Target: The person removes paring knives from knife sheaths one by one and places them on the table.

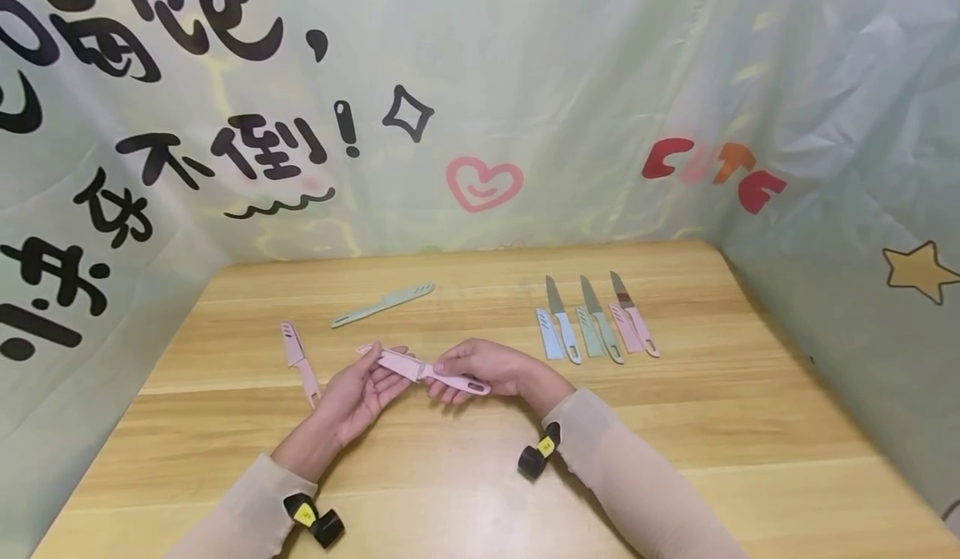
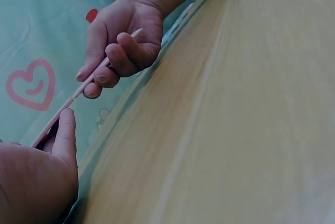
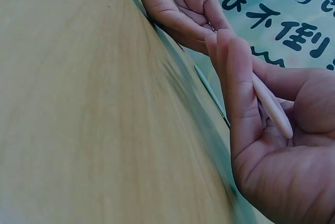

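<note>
Above the wooden table, both hands hold one pink fruit knife (image 1: 468,385) whose blade sits in a pink sheath (image 1: 401,366). My left hand (image 1: 358,398) pinches the sheath between thumb and fingers, palm turned up. The knife's handle is gripped by my right hand (image 1: 487,364), with its slotted end sticking out below the fingers. In the left wrist view the knife shows edge-on as a thin pink line between the two hands. The right wrist view shows the handle end (image 3: 277,111) inside the curled right hand. Whether the blade is fully seated I cannot tell.
A sheathed pink knife (image 1: 292,346) lies beside my left hand, and a sheathed green knife (image 1: 382,305) farther back. At right lie bare blue (image 1: 567,338), green (image 1: 604,334) and pink (image 1: 642,331) knives, each beside its matching sheath. A printed cloth (image 1: 570,84) borders the table.
</note>
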Demonstrator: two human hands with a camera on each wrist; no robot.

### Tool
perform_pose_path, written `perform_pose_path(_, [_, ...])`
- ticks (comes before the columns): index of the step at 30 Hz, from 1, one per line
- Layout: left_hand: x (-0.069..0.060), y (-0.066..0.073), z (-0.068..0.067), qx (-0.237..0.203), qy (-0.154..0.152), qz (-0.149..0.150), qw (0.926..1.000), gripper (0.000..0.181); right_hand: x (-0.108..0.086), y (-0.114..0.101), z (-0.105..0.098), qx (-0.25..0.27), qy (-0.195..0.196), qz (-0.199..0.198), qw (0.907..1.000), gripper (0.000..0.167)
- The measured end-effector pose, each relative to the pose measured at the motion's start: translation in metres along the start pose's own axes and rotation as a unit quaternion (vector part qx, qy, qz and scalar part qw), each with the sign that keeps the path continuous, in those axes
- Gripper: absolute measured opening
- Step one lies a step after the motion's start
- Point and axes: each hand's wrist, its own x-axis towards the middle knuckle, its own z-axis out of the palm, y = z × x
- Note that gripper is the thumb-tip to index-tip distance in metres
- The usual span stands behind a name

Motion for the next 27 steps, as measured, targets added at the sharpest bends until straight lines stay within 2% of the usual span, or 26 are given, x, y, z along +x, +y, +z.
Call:
perform_pose_path(10, [0.003, -0.0004, 0.0014, 0.004, 0.005, 0.002, 1.0, 0.054, -0.0036, -0.003, -0.0039, -0.014, 0.003, 0.0, 0.9999, 0.029])
perform_pose_path(27, [0.0011, -0.0028, 0.0019, -0.005, 0.023, 0.009, 0.9997, 0.048, -0.0071, -0.0049, -0.0038, -0.033, -0.006, 0.004, 0.9994, 0.029])
